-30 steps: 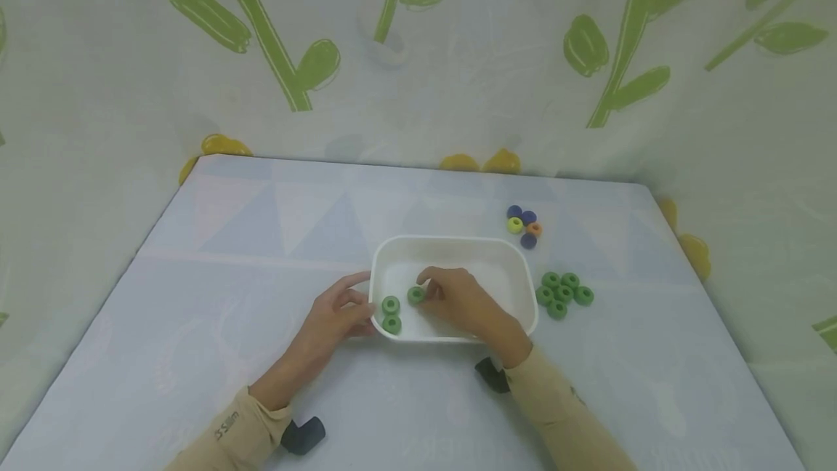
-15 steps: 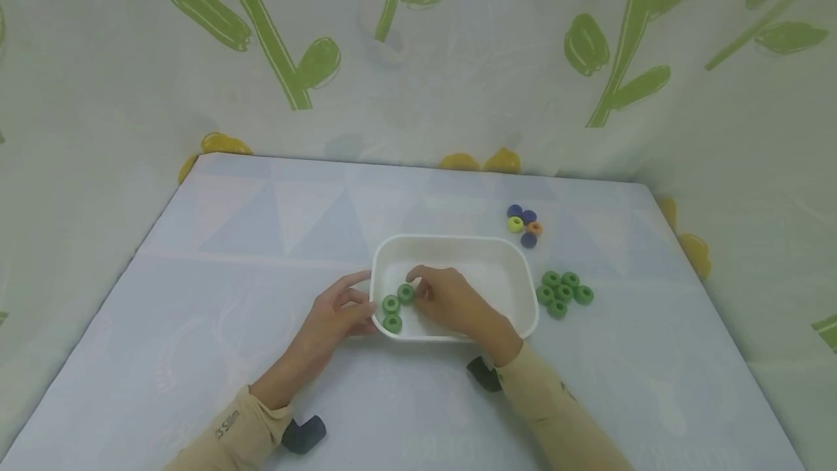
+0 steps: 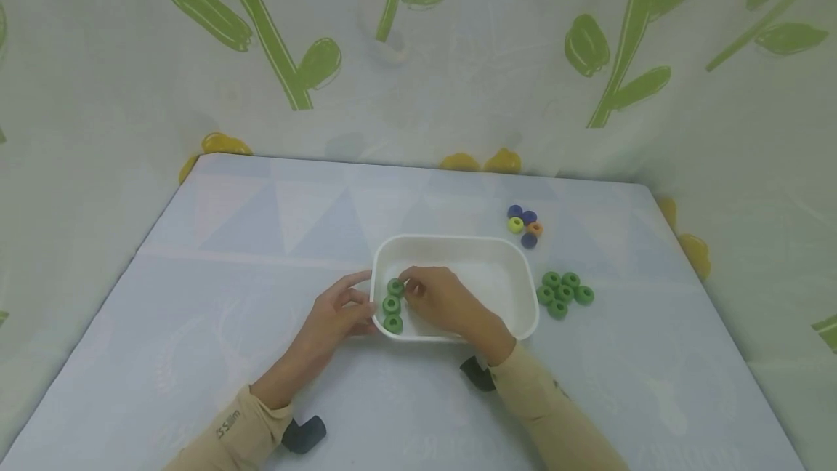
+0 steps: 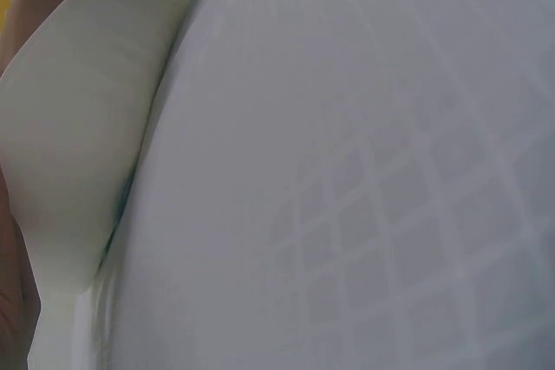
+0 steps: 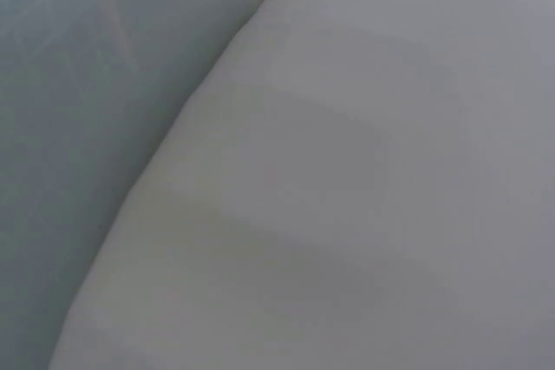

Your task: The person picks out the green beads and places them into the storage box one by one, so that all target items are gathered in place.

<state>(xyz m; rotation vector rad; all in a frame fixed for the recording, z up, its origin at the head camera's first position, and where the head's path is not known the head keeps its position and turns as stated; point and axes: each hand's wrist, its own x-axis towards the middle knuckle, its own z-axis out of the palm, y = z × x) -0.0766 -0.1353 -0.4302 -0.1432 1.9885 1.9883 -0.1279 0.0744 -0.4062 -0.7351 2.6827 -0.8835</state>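
A white plastic tray (image 3: 458, 239) stands mid-table, and my left hand (image 3: 341, 313) holds its left end, thumb at the rim and fingers along the outer wall. My right hand (image 3: 439, 300) reaches inside, its fingertips on a green ring-shaped bead (image 3: 395, 287). This bead heads a short column along the left wall, above a middle green bead (image 3: 391, 304) and a lower green bead (image 3: 393, 323). The palm hides part of the tray floor. In the left wrist view the tray's pale wall (image 4: 87, 127) fills the left side; the right wrist view shows mostly white tray surface (image 5: 303, 171).
Right of the tray lies a cluster of several green beads (image 3: 564, 293). Farther back sit a yellow bead (image 3: 515, 224), an orange bead (image 3: 535, 228) and blue beads (image 3: 529, 240). Dark wrist devices show at the left cuff (image 3: 304, 435) and right cuff (image 3: 478, 374).
My right hand has moved left inside the tray, bringing the third green bead up to the other two at the left wall. The left hand has stayed at the tray's end.
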